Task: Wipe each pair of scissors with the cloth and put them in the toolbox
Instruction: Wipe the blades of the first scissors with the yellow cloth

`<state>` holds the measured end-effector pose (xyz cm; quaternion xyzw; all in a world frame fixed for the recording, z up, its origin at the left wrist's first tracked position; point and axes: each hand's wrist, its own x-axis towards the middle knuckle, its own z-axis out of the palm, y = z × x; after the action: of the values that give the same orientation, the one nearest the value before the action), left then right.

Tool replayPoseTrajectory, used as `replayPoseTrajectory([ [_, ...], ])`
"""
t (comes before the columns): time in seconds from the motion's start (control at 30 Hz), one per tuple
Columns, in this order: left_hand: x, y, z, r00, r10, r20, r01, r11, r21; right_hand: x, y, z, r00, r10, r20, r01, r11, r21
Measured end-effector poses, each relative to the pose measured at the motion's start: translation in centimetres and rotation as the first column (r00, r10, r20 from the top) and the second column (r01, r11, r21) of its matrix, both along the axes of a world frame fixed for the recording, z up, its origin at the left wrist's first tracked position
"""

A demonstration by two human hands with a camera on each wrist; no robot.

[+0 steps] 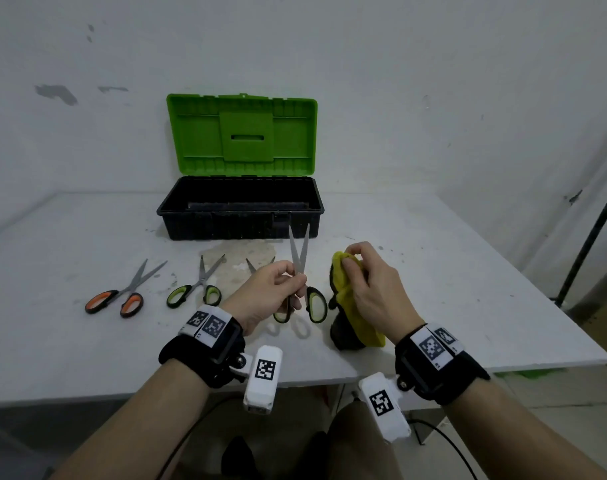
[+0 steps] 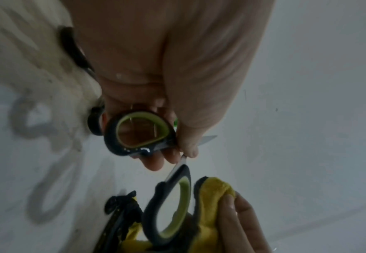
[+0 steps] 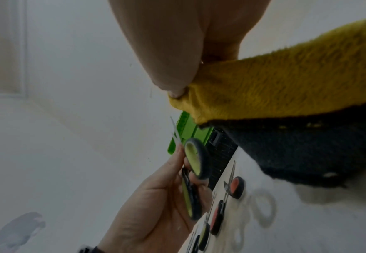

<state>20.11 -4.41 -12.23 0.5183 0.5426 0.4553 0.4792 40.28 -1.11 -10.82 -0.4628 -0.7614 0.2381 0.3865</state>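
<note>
The head view is evenly but dimly lit, a soft grey-white cast with no hard glare. Light falls from above: faint shadows of scissor loops lie on the desk (image 1: 433,289) just below the raised scissors (image 1: 300,271), and a dark shadow sits under the cloth (image 1: 350,299). Straight edges bow toward the frame's borders. Both wrist views are darker and noisier, with strong wide-angle stretching; the near skin of the hands is soft and out of focus, and the far handles smear with motion blur.

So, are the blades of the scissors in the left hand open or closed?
Open: the scissors in the left hand show two blades spread in a V.
</note>
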Motion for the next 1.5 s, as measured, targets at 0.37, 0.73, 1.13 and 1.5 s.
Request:
replayPoseTrajectory([
  [0.37,-0.1,-0.1,-0.4,0.998,0.059,0.034,-0.053,0.986,-0.158,0.3,0.2,-0.6,0.987,0.151,0.060,-0.147,0.987,-0.072],
  [0.73,-0.1,-0.5,-0.2,0.995,0.005,0.100,0.015,0.981,-0.195,-0.2,-0.2,-0.2,0.995,0.092,0.046,-0.097,0.988,0.124],
  [1.13,0.9,-0.6,-0.4,0.987,-0.020,0.157,0.049,0.982,-0.180,-1.5,-0.3,-2.8,0.975,0.088,0.203,-0.147,0.942,0.301],
  [1.5,0.9,-0.7,-0.8,0.995,-0.033,0.099,0.049,0.985,-0.165,-0.6,1.4,-1.5,0.985,-0.061,0.163,0.024,0.975,0.220],
])
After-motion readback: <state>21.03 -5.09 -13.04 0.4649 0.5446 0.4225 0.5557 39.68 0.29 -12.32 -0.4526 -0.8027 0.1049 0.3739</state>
